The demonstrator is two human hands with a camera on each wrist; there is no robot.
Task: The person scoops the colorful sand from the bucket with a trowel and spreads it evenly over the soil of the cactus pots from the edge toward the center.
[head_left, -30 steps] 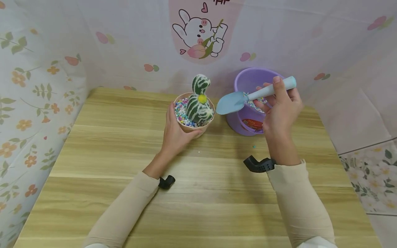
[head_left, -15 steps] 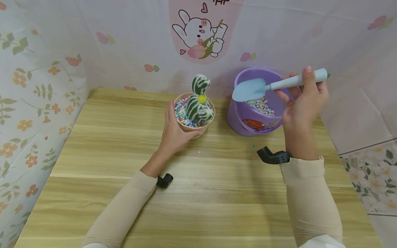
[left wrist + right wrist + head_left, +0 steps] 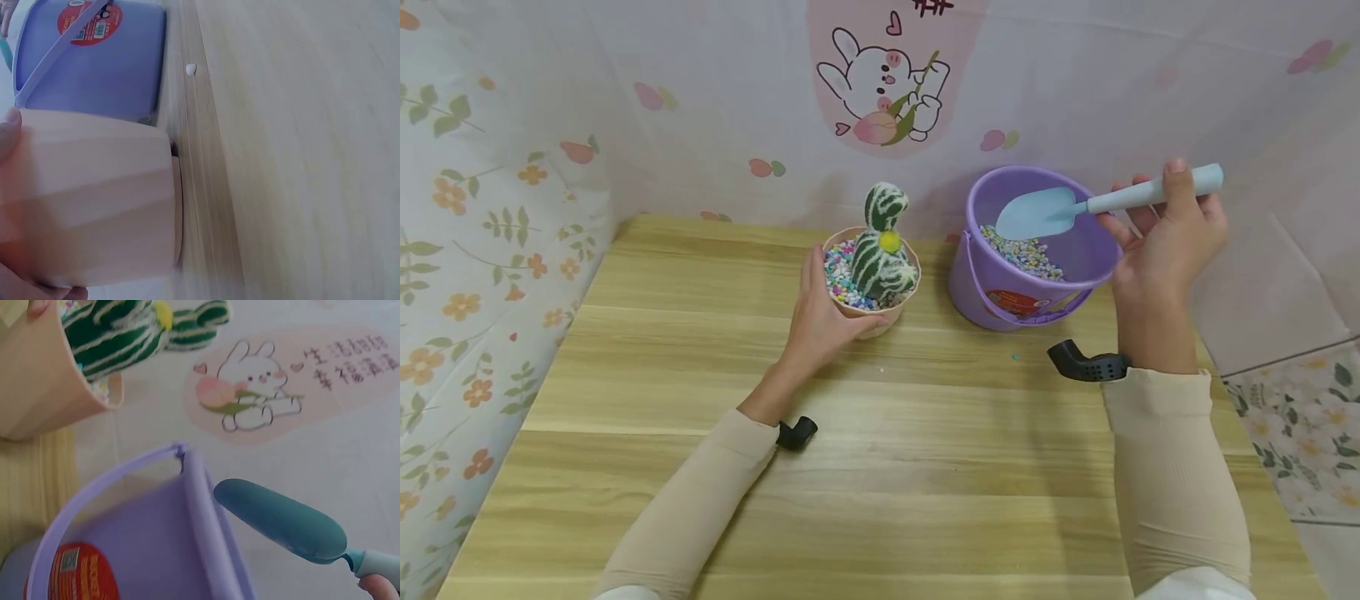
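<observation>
My left hand [image 3: 823, 317] grips a peach-coloured flower pot [image 3: 880, 321] from its near left side, thumb across the front. In the pot, a green-and-white knitted-looking cactus [image 3: 880, 262] with a yellow flower stands among multicoloured pebbles [image 3: 842, 279]. My right hand [image 3: 1168, 237] holds a light blue trowel [image 3: 1037, 214] by its handle, thumb on top. The blade hangs over the purple bucket [image 3: 981, 292], pointing left, and no pebbles show on it. Small pale pebbles [image 3: 1026, 257] lie inside the bucket. In the right wrist view the trowel [image 3: 287, 522] is just above the bucket's rim.
The wooden table [image 3: 880, 500] meets a printed cloth wall [image 3: 700, 108] right behind pot and bucket. The bucket's handle [image 3: 981, 287] hangs down in front. A stray white pebble [image 3: 191, 69] and a teal pebble [image 3: 1016, 357] lie on the table.
My right hand has carried the trowel rightward, from beside the pot to over the bucket, uncovering the pebbles inside. My left hand and the pot have stayed in place.
</observation>
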